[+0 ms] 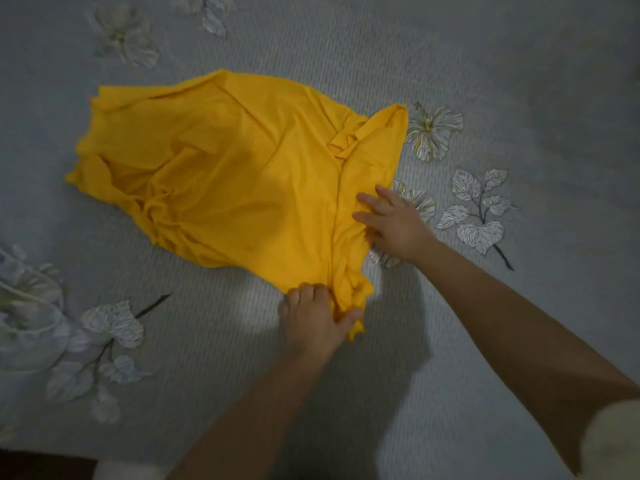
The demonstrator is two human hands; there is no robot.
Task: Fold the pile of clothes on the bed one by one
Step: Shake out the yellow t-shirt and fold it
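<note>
A yellow garment [225, 168] lies crumpled and spread across the middle of the bed. Its near corner is bunched into a point. My left hand [317, 320] is closed around that bunched corner at the lower edge of the cloth. My right hand [391, 220] rests flat on the garment's right side, fingers spread and pointing left, pressing the cloth onto the bed. A fold line runs up the cloth from between my two hands. No other clothes of the pile are in view.
The bed cover [485, 64] is grey with a ribbed weave and printed pale flowers and leaves [478, 209]. A rumpled floral fabric [27, 306] lies at the left edge. The bed's near edge shows dark at the bottom left.
</note>
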